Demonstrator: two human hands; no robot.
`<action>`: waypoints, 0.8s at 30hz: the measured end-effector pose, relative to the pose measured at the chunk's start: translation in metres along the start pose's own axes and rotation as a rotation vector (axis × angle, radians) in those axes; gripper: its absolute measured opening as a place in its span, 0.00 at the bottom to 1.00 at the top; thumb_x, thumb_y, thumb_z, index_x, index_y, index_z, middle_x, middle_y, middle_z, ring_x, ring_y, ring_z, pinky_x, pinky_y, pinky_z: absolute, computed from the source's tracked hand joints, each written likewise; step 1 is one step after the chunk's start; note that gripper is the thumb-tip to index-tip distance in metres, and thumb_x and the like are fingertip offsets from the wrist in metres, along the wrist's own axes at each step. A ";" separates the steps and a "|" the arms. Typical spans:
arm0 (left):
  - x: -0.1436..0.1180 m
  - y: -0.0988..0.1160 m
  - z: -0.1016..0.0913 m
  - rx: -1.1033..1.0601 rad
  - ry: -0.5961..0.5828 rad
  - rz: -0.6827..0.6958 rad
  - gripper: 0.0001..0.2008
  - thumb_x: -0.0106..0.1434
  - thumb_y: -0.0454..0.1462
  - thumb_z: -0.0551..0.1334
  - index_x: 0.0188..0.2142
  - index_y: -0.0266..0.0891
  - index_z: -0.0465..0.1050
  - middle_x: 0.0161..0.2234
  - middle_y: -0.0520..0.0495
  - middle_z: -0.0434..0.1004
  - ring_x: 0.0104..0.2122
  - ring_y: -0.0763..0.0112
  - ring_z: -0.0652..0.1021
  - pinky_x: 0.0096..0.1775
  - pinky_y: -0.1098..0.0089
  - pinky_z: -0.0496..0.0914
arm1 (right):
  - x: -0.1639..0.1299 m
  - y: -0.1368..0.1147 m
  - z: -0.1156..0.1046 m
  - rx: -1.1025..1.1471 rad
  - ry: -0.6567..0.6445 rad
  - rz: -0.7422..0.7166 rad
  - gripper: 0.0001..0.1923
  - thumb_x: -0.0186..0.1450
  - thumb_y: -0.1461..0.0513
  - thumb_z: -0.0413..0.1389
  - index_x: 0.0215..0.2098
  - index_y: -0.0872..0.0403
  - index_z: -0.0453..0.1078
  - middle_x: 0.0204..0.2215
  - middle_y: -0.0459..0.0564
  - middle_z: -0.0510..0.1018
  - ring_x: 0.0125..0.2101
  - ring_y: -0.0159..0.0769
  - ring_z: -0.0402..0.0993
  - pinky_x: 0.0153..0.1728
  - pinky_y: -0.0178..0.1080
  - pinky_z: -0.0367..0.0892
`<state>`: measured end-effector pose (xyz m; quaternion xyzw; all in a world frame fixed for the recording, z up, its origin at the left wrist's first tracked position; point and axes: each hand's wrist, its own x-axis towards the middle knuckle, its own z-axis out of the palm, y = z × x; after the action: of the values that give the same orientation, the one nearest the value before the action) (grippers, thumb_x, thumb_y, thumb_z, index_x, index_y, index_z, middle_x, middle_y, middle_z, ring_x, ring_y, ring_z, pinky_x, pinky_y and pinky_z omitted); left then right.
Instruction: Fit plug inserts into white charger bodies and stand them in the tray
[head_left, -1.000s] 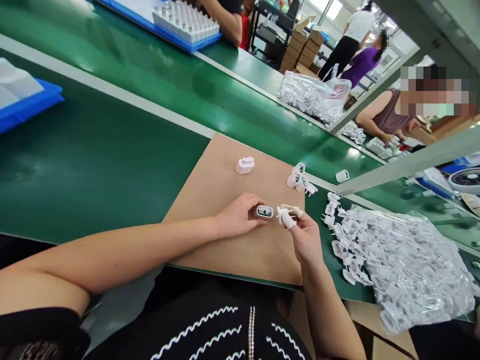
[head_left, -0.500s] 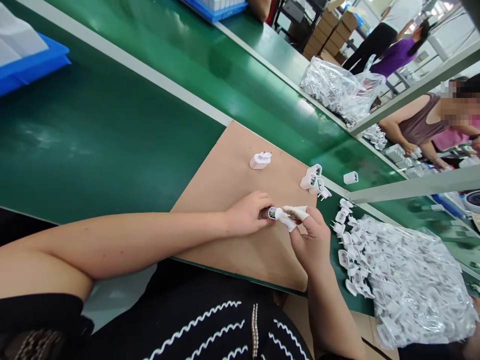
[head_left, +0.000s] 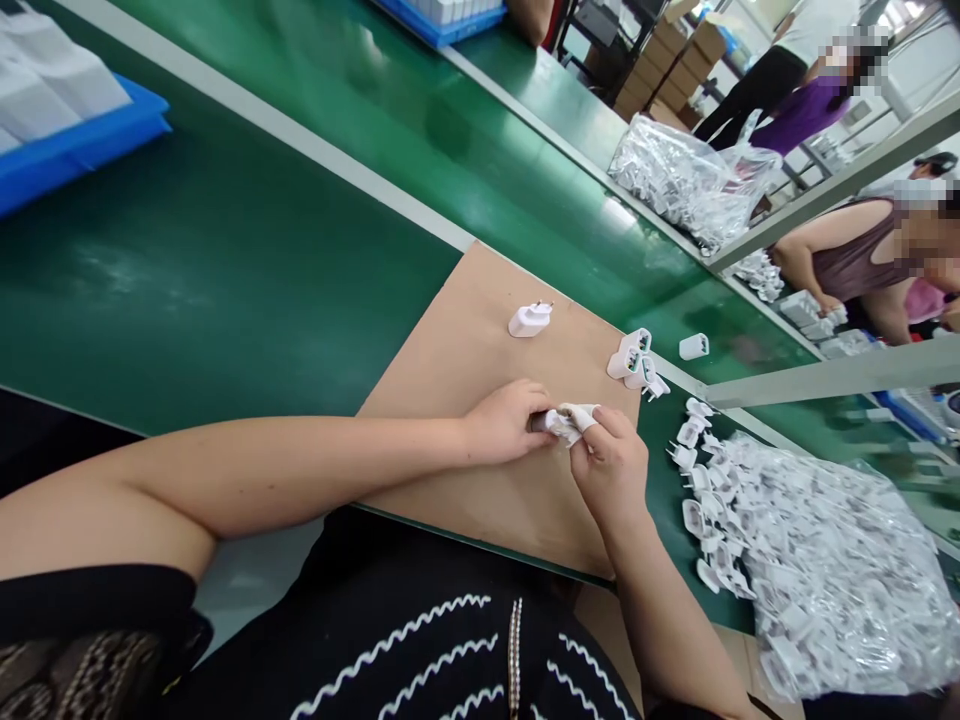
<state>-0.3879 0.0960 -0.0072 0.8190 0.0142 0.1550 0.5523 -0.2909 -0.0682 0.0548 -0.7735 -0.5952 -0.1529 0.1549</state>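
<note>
Over the brown cardboard sheet (head_left: 480, 470) on the green table (head_left: 210, 280), the person's two hands meet around one small white charger plug (head_left: 559, 423). The left hand (head_left: 502, 425) has its grip closed on the plug body from the left, fingers curled over the top. The right hand (head_left: 611, 465) comes in from the right and pinches the other end of the same plug, its grip closed too; a white fingertip cover (head_left: 583, 412) shows on one of its fingers. The plug is held just above the sheet, near the sheet's right part, and is largely hidden between the fingers, so how its two halves sit cannot be told.

Farther up the sheet a single white plug (head_left: 531, 320) lies alone with its pins pointing to the upper right. Near the sheet's right edge a small cluster of plug shells (head_left: 636, 360) lies together, and one more shell (head_left: 694, 346) rests on the green surface just beyond it. To the right of the hands, a clear plastic bag of white plug parts (head_left: 817, 560) spills loose pieces toward the sheet. Another full bag (head_left: 686, 185) sits across the conveyor. A blue tray (head_left: 82, 145) with white pieces stands at the upper left. At the far right a seated person's arm (head_left: 806, 250) reaches over another work spot.
</note>
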 end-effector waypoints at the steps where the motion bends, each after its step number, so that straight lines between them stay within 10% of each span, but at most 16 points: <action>1: 0.000 0.000 0.000 0.006 0.000 0.002 0.06 0.63 0.38 0.71 0.36 0.38 0.77 0.36 0.45 0.77 0.39 0.62 0.76 0.45 0.62 0.71 | -0.001 -0.001 0.001 -0.013 0.007 0.012 0.13 0.66 0.72 0.52 0.39 0.53 0.77 0.31 0.49 0.78 0.34 0.40 0.71 0.34 0.39 0.65; 6: 0.001 -0.002 0.004 0.035 0.039 0.014 0.08 0.62 0.39 0.72 0.36 0.38 0.77 0.35 0.46 0.78 0.39 0.61 0.77 0.44 0.62 0.71 | -0.009 -0.006 0.005 -0.051 -0.015 0.095 0.15 0.65 0.72 0.52 0.42 0.52 0.78 0.32 0.49 0.78 0.32 0.39 0.71 0.32 0.40 0.63; 12: -0.001 0.008 0.003 0.060 0.029 -0.051 0.07 0.59 0.37 0.72 0.37 0.39 0.80 0.36 0.46 0.80 0.39 0.60 0.79 0.44 0.62 0.73 | -0.024 -0.006 0.015 0.241 0.057 0.302 0.26 0.72 0.60 0.55 0.68 0.48 0.64 0.47 0.54 0.80 0.44 0.44 0.77 0.44 0.43 0.72; 15: -0.010 0.011 -0.019 0.040 0.088 -0.049 0.09 0.60 0.38 0.72 0.40 0.40 0.81 0.40 0.46 0.82 0.42 0.60 0.80 0.46 0.62 0.75 | -0.045 0.026 0.006 0.315 0.145 0.397 0.33 0.71 0.51 0.56 0.71 0.49 0.59 0.62 0.60 0.71 0.56 0.49 0.73 0.54 0.51 0.71; 18: -0.020 0.006 -0.050 0.084 0.255 -0.049 0.11 0.64 0.42 0.70 0.45 0.44 0.81 0.44 0.47 0.82 0.46 0.59 0.80 0.50 0.60 0.75 | -0.076 0.079 -0.007 -0.065 0.154 0.627 0.34 0.69 0.45 0.54 0.66 0.55 0.67 0.66 0.67 0.65 0.64 0.63 0.61 0.63 0.65 0.58; 24: 0.013 -0.022 -0.068 0.398 0.425 -0.058 0.12 0.59 0.43 0.74 0.43 0.47 0.84 0.65 0.44 0.66 0.68 0.44 0.62 0.68 0.43 0.60 | -0.115 0.149 -0.018 -0.434 -0.170 1.100 0.30 0.69 0.53 0.49 0.62 0.63 0.70 0.60 0.71 0.71 0.60 0.70 0.62 0.57 0.64 0.60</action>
<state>-0.3909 0.1685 -0.0003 0.8598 0.1829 0.3014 0.3695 -0.1762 -0.2127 0.0146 -0.9917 -0.0726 -0.1059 0.0018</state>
